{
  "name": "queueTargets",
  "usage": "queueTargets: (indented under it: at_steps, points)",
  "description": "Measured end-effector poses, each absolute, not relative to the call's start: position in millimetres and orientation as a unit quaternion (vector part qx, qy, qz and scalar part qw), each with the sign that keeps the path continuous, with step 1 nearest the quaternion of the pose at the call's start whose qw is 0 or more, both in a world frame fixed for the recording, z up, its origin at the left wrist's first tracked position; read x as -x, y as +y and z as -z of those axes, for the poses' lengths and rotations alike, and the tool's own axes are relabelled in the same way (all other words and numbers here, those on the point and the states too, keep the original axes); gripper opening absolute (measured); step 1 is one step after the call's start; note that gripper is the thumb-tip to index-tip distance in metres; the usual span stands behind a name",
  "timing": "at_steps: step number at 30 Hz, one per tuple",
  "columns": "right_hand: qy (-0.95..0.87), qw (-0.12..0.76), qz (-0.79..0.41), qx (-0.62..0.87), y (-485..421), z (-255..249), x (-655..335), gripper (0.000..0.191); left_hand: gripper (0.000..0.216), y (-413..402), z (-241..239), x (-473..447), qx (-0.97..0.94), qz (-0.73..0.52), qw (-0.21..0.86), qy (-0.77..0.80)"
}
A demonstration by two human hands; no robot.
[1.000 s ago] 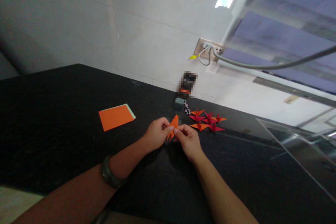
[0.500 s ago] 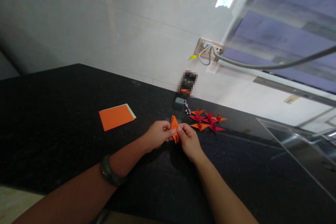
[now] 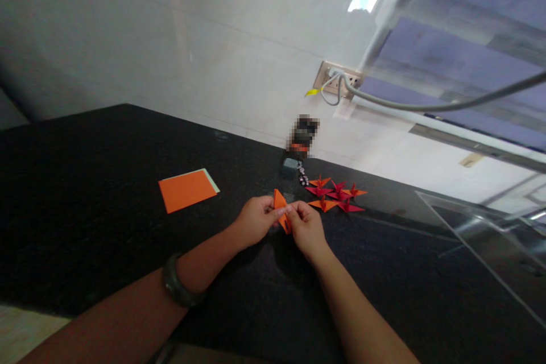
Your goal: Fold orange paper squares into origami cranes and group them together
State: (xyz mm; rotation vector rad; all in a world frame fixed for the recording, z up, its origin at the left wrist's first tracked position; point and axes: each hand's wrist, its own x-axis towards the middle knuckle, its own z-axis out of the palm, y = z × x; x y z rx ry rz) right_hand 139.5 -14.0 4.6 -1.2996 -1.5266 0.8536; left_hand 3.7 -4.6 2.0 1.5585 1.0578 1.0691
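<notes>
My left hand and my right hand meet over the black countertop and both pinch a small folded orange paper piece between thumb and fingers. The piece stands upright with a pointed tip above my fingers. A dark bangle sits on my left wrist. Just beyond my right hand lie several finished folded paper figures in orange and red. A stack of flat orange paper sheets with a pale green edge lies to the left.
A small dark box and a blurred dark item stand at the wall behind the figures. A wall socket with a grey cable is above. A steel sink lies at the right edge of the counter.
The orange piece has been turned in my fingers from a slanted, spread shape to a narrower upright one. Both hands stayed in place.
</notes>
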Motion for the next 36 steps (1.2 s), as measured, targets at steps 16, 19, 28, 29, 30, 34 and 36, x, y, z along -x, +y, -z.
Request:
queueTargets:
  at_steps: [16,19,28,29,30,34,36]
  points:
    - [-0.580,0.513,-0.409,0.482,-19,-11,-135,0.021,0.020,-7,-15,-2,-0.583,-0.466,0.537,0.394]
    - [-0.586,0.516,-0.386,0.490,-19,-13,-136,0.021,0.022,-8,-13,-4,-0.577,-0.468,0.535,0.403]
    - [-0.574,0.502,-0.423,0.489,-18,-13,-136,0.025,0.024,-9,-17,-4,-0.556,-0.487,0.506,0.444]
    - [-0.576,0.493,-0.434,0.486,-19,-13,-136,0.026,0.023,-9,-18,-3,-0.559,-0.489,0.494,0.452]
    - [-0.581,0.482,-0.446,0.482,-19,-14,-135,0.027,0.024,-9,-19,-3,-0.562,-0.491,0.483,0.458]
    - [-0.603,0.444,-0.476,0.460,-20,-16,-136,0.029,0.025,-9,-20,-3,-0.563,-0.500,0.465,0.465]
    - [-0.607,0.438,-0.482,0.455,-20,-16,-137,0.029,0.025,-9,-20,-3,-0.561,-0.502,0.464,0.467]
